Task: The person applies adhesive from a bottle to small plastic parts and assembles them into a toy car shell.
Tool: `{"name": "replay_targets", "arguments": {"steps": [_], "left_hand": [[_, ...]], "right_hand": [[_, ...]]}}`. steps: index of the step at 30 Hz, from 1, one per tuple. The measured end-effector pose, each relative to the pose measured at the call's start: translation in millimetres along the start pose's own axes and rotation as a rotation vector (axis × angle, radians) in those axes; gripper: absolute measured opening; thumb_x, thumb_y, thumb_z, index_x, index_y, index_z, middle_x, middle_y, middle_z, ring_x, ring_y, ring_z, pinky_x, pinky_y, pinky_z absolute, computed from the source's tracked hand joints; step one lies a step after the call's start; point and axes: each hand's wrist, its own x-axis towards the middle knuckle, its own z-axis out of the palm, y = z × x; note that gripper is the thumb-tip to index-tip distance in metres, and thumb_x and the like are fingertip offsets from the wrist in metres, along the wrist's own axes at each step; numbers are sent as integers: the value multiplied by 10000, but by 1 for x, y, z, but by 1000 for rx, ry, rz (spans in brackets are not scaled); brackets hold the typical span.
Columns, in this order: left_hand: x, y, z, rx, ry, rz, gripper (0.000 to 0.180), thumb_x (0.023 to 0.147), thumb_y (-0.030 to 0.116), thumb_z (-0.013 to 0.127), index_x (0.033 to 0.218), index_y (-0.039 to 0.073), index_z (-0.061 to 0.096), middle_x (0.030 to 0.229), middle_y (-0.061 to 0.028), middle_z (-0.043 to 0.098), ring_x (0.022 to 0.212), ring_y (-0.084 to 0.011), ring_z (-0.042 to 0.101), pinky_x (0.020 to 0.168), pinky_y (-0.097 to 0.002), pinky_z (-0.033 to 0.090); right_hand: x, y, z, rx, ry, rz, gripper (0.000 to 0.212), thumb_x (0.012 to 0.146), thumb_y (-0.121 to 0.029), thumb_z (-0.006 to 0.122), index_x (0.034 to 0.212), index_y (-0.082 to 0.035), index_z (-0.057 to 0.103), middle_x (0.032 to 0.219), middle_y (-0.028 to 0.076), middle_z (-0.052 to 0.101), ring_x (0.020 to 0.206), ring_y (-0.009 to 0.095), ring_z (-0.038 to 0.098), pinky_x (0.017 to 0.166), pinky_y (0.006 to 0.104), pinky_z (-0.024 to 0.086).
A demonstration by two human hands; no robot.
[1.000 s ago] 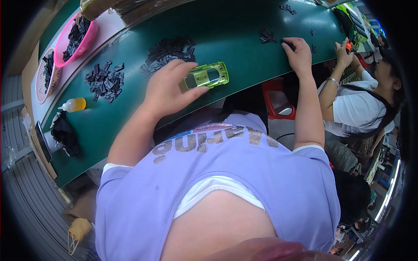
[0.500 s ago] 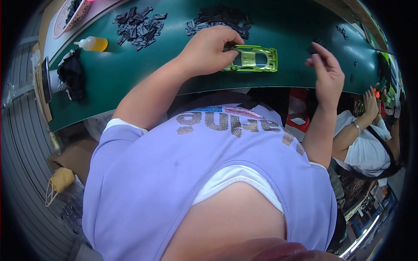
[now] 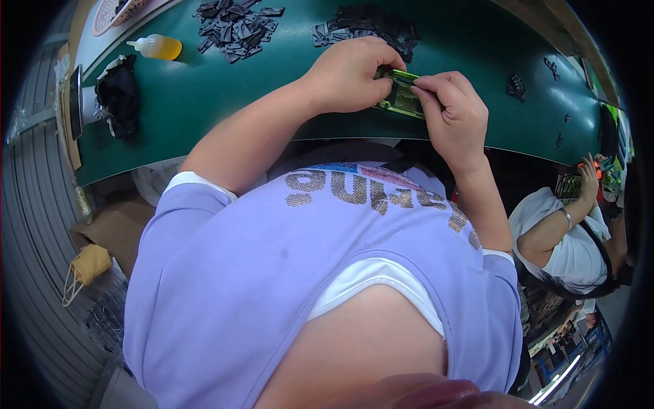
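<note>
A translucent lime-green toy car shell (image 3: pixel 403 102) is held just above the near part of the green table. My left hand (image 3: pixel 354 76) is closed around its left end, with thumb and fingers gripping the edge. The shell is tilted, and its dark hollow inside seems to face up. At the shell's right end, my right hand (image 3: pixel 458 112) is closed in a pinch, fingertips touching the rim. Whatever lies between those fingertips is hidden. Beyond my left hand is a pile of black plastic parts (image 3: pixel 371 26).
Another heap of dark flat parts (image 3: pixel 235 28) lies at the far left, near a bottle of yellow liquid (image 3: pixel 158 47) and a black cloth (image 3: pixel 117 95). Small black pieces (image 3: pixel 516 87) sit on the right. A co-worker's arm (image 3: pixel 555 221) is at the far right.
My right hand has come left from beside the small black pieces to the car shell's right end. The shell has been tipped from roof-up in my left hand.
</note>
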Motion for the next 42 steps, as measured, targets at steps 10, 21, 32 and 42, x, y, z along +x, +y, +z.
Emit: {"name": "replay_targets", "arguments": {"steps": [10,21,32,42], "left_hand": [[1,1,1,-159,-22,-178,205,738,16,641,943,4,639,832,-76,647,755,-143,620,696,-272,506],[2,1,1,-180,-28,-191,182,759,13,658,939,-6,642,821,-73,652,744,-128,623,681,-260,510],[3,-2,1,-246,-42,-247,166,778,14,667,941,-7,648,823,-67,662,742,-112,621,679,-248,512],[3,1,-1,-201,-18,-224,163,763,47,698,913,-9,669,791,-74,667,717,-119,629,652,-249,512]], "right_hand": [[5,2,6,-27,34,22,56,736,-51,703,790,-56,687,718,79,605,634,236,610,555,313,482],[7,3,7,-4,39,-4,53,722,-40,701,771,-52,686,706,75,621,637,228,615,561,309,482],[10,4,4,9,-20,2,52,720,-31,693,766,-53,683,705,84,622,642,235,616,566,315,487],[4,0,13,-50,71,-11,82,718,-48,717,749,-55,641,727,80,616,631,246,612,548,314,485]]}}
